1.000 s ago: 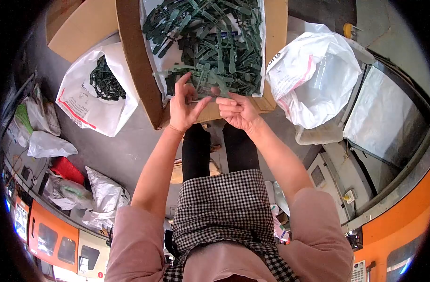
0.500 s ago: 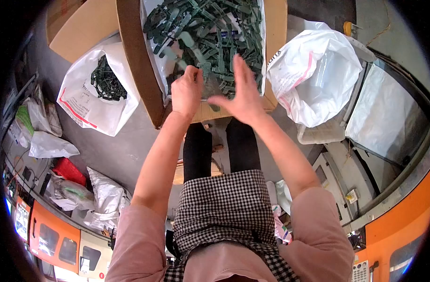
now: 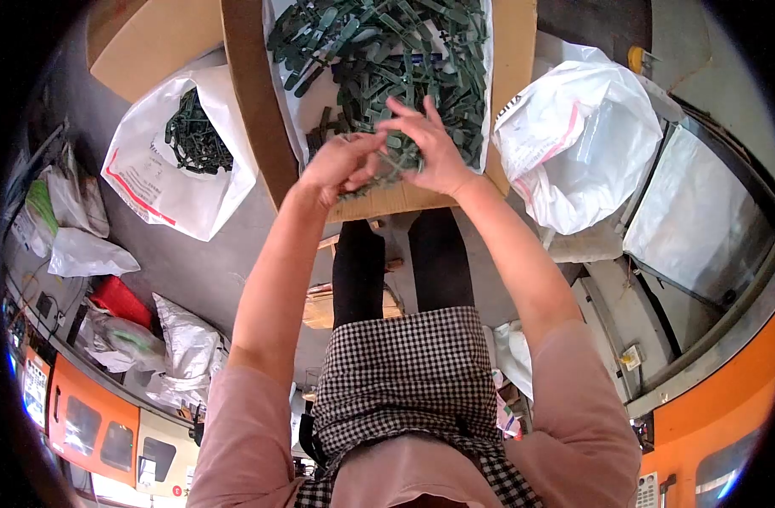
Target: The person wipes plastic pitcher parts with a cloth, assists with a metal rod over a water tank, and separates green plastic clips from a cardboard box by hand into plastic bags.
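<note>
Both hands meet over the near edge of the box [image 3: 252, 110], L hand [image 3: 336, 165] & R hand [image 3: 434, 152] pinching a cluster of green parts [image 3: 387, 165] together, w/ the loose pile [image 3: 387, 51] within reach; bags either side.

Matt dark-green plastic strips [image 3: 379, 51], plain brown cardboard box [image 3: 250, 110] lined with thin white film, glossy crinkled white plastic bag [image 3: 573, 144] at three o'clock, checked woven cloth apron [image 3: 396, 372], smooth grey floor [image 3: 209, 262]

cardboard box [image 3: 252, 110] cut off above
</note>
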{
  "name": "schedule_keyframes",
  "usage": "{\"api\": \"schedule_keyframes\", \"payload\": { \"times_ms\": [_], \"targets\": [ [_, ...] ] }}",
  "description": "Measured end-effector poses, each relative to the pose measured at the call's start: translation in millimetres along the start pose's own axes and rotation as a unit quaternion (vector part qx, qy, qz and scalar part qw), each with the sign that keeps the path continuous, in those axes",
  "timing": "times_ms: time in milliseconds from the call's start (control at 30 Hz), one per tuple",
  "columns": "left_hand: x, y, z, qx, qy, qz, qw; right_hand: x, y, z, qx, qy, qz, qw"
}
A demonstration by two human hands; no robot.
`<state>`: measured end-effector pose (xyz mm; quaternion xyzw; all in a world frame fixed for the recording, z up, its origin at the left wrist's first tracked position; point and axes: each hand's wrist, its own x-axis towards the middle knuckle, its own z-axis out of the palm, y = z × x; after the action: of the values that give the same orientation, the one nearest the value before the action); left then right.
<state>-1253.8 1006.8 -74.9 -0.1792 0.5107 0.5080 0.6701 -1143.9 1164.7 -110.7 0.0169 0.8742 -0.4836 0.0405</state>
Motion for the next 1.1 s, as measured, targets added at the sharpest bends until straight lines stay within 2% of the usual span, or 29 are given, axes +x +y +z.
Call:
{"api": "schedule_keyframes", "payload": {
  "times_ms": [33, 100, 133, 167, 200, 233, 267, 333, 367, 400, 433, 467, 500, 533, 600, 633, 667, 700, 733, 767, 833, 933, 1000, 1033, 1100],
  "targets": [
    [2, -4, 5, -0.021, 0.028, 0.022, 0.999, 1, 19, 13, 0.068, -0.002, -0.015, 0.998],
    [2, -8, 8, -0.044, 0.055, 0.04, 0.997, 6, 19, 15, 0.219, 0.006, 0.021, 0.976],
    [4, -8, 6, -0.065, 0.063, 0.064, 0.994, 6, 20, 13, 0.218, 0.005, 0.021, 0.976],
    [6, -9, 4, -0.086, 0.07, 0.089, 0.99, 8, 16, 9, 0.364, -0.024, 0.114, 0.924],
    [8, -12, 1, -0.087, 0.07, 0.089, 0.99, 9, 12, 4, 0.497, -0.052, 0.204, 0.842],
    [11, -15, -1, -0.125, 0.075, 0.094, 0.985, 10, 9, -2, 0.535, -0.077, 0.225, 0.811],
    [12, -16, -3, -0.162, 0.08, 0.099, 0.979, 10, 13, 2, 0.535, -0.078, 0.225, 0.811],
    [12, -18, -10, -0.146, 0.089, 0.103, 0.98, 7, 20, 12, 0.411, -0.177, 0.142, 0.883],
    [13, -18, -12, -0.128, 0.095, 0.108, 0.981, 7, 14, 13, 0.352, -0.172, 0.172, 0.904],
    [17, -23, -13, -0.129, 0.095, 0.108, 0.981, 8, 13, 17, 0.352, -0.173, 0.172, 0.903],
    [24, -31, -14, 0.08, 0.179, 0.159, 0.968, 10, 13, 23, 0.217, -0.191, 0.233, 0.929],
    [27, -33, -11, 0.285, 0.254, 0.201, 0.902, 11, 14, 29, 0.077, -0.205, 0.287, 0.932],
    [28, -40, -3, 0.511, 0.334, 0.335, 0.718, 9, 13, 35, 0.009, -0.184, 0.292, 0.939],
    [27, -42, -4, 0.576, 0.302, 0.335, 0.681, 10, 16, 39, 0.009, -0.184, 0.291, 0.939],
    [26, -38, 1, 0.572, 0.313, 0.36, 0.667, 13, 19, 44, -0.119, -0.278, 0.371, 0.878],
    [29, -36, -1, 0.56, 0.345, 0.34, 0.672, 9, 22, 43, -0.18, -0.263, 0.333, 0.888],
    [32, -35, -7, 0.547, 0.378, 0.32, 0.675, 15, 25, 37, -0.179, -0.262, 0.333, 0.888],
    [37, -32, -16, 0.534, 0.407, 0.296, 0.679, 24, 30, 31, -0.194, -0.17, 0.358, 0.897],
    [41, -31, -26, 0.516, 0.416, 0.312, 0.681, 31, 37, 30, -0.207, -0.077, 0.381, 0.898],
    [42, -30, -32, 0.52, 0.428, 0.296, 0.678, 36, 51, 38, -0.204, -0.078, 0.382, 0.898],
    [50, -30, -42, 0.528, 0.436, 0.28, 0.672, 49, 85, 56, -0.213, 0.012, 0.477, 0.853],
    [61, -35, -51, 0.55, 0.403, 0.303, 0.665, 53, 104, 73, -0.157, -0.033, 0.507, 0.847],
    [62, -26, -45, 0.552, 0.372, 0.247, 0.704, 52, 84, 62, -0.148, -0.036, 0.495, 0.855],
    [61, -21, -39, 0.547, 0.34, 0.225, 0.731, 48, 76, 57, -0.133, -0.021, 0.459, 0.878],
    [60, -11, -20, 0.557, 0.316, 0.229, 0.733, 31, 51, 40, -0.146, -0.026, 0.365, 0.919]
  ]
}}
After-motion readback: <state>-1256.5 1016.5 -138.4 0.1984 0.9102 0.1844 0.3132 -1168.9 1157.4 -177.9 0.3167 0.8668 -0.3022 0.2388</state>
